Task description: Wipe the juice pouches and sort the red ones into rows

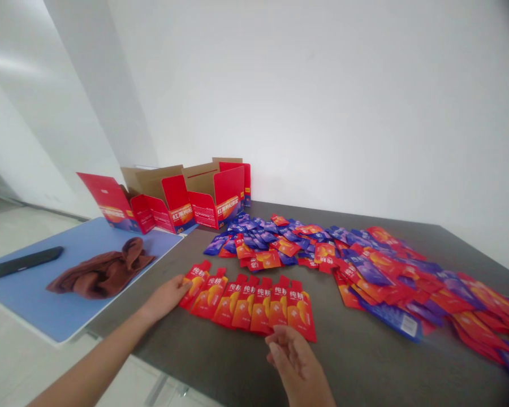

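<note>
Left hand (pixel 165 297) at leftmost of seven flat red-orange printed pouches (pixel 242 308); cannot tell whether pinching. Right hand (pixel 297 364) loosely curled, thumb and fingertips apart, near row's lower right edge. Pouches overlap on dark grey tabletop (pixel 220 367); heap of red and purple pouches (pixel 382 261) beyond; open red cardboard boxes (pixel 178 195) far left.

So there are seven flat red pouches (pixel 242 306) lined up in a row on the dark desk (pixel 212 362), edges pretty much overlapping. All face up, white characters near the top, orange-yellow fruit print underneath. Each one narrows to a little neck, and those all point away from the wearer. The left ones lean right a bit, the rightmost sits straighter with its front showing nearly whole.
</note>
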Action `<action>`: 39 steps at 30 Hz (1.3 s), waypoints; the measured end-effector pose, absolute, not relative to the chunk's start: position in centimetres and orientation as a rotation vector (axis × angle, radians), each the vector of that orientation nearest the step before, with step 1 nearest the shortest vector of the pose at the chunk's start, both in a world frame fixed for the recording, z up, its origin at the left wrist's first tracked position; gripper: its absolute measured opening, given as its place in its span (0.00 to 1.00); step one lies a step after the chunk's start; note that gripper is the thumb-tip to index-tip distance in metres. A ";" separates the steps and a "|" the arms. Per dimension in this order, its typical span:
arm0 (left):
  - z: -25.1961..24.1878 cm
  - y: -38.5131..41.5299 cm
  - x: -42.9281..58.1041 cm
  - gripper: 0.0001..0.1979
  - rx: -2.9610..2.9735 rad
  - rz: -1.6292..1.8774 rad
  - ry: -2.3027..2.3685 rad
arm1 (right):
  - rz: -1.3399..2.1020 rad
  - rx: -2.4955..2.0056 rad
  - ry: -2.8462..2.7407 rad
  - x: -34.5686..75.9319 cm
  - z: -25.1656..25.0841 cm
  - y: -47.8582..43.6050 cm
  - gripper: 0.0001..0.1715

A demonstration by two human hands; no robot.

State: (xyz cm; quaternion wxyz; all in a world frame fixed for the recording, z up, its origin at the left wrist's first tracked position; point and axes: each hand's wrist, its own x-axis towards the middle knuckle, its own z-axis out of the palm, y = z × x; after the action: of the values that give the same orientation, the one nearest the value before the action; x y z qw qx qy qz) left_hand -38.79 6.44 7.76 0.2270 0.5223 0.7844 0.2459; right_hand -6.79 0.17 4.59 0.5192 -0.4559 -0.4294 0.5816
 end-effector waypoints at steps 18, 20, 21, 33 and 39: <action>9.1 16.0 -26.1 0.20 2.530 0.441 1.980 | 1.148 -1.367 -1.291 -0.8 4.2 3.1 0.25; 8.6 17.7 -26.4 0.20 2.546 0.409 2.005 | 1.111 -1.380 -1.333 -0.5 4.3 3.1 0.24; 8.3 18.2 -26.8 0.19 2.551 0.391 2.009 | 1.073 -1.400 -1.381 -0.4 4.6 3.4 0.23; 9.4 13.9 -31.5 0.28 2.586 0.483 2.048 | 0.200 -1.229 -2.584 -8.2 9.3 19.5 0.28; 9.9 5.3 -34.7 0.23 2.502 0.756 2.235 | 0.079 -1.312 -2.655 -9.7 8.1 20.8 0.25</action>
State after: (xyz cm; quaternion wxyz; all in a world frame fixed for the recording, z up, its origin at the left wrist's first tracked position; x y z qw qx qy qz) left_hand -34.68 5.29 9.92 -0.1483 0.7195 0.6427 0.2174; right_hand -9.68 20.80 8.07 0.0893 -0.4411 -0.8926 0.0267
